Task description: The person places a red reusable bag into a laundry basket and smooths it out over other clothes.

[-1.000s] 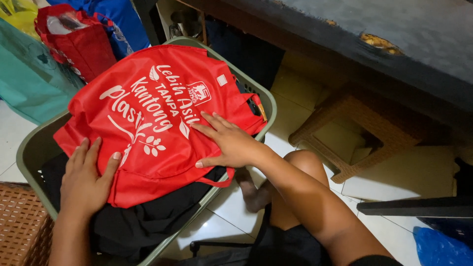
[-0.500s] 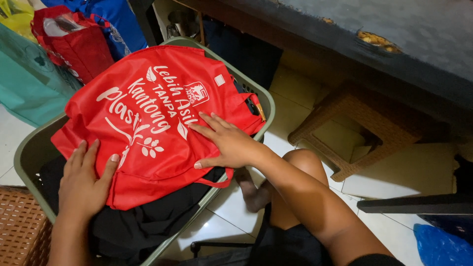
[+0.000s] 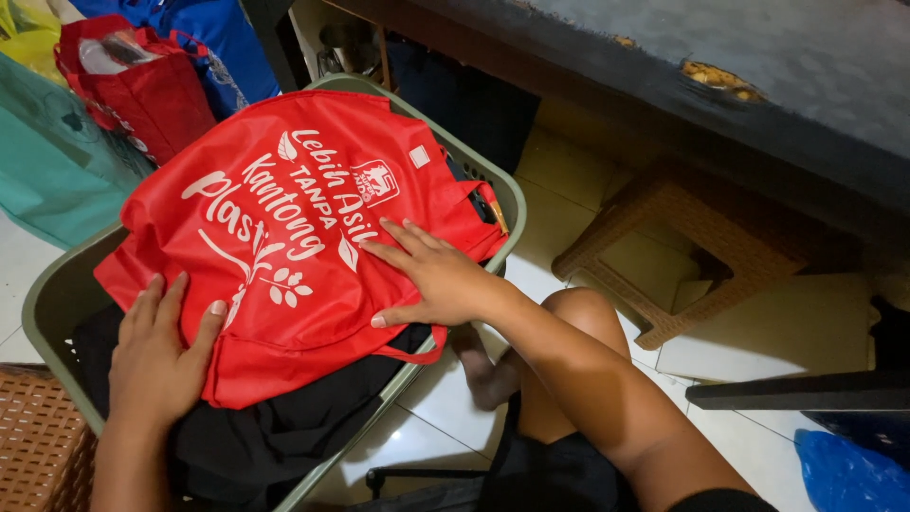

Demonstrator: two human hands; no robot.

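I have both hands flat on a red cloth tote bag [image 3: 284, 228] that lies spread over the top of a grey-green laundry basket [image 3: 57, 294]. My left hand [image 3: 156, 356] is open, fingers together and pressed on the bag's near-left corner; my right hand [image 3: 436, 275] is spread, palm down, on the bag's right side, close to the basket's right rim. Neither pinches anything.

My guess at the risk: the bag overhangs the basket's rim, and dark clothes [image 3: 275, 431] under it make a soft, uneven bed. A hard push near the right rim could slide the bag off toward my knee [image 3: 578, 313], or tip the basket. A loose red handle [image 3: 417, 349] hangs at the bag's near edge and could snag a thumb.

Room is tight. Left of the basket sits a woven brown bin [image 3: 38, 436], touching or nearly so; beyond the basket stand more bags, one teal [image 3: 47, 171] and one red [image 3: 142, 85]. To the basket's right there is bare tiled floor [image 3: 806, 332], then a wicker stool [image 3: 682, 246] under a dark desk [image 3: 739, 66].
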